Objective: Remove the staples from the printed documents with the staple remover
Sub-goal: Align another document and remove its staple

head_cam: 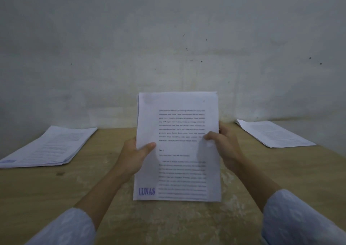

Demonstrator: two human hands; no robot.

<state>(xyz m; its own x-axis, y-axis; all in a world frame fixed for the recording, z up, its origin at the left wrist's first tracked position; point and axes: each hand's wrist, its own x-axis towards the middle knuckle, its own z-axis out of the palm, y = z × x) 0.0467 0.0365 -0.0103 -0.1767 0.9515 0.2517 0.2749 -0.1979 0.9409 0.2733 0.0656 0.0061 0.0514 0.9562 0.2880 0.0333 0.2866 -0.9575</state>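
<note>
Standing upright on its near short edge above the wooden table (56, 192), the printed document (177, 151) is pinched mid-height at both long edges by the left hand (134, 156) and right hand (224, 147), its far-left corner lying nearer the left hand; no staple remover is visible.

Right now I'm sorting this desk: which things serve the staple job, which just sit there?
Job:
- white printed document stamped LUNAS, held by left hand and right hand
- left paper stack
- right paper stack

Just there:
- brown wooden table
- grey wall
</note>
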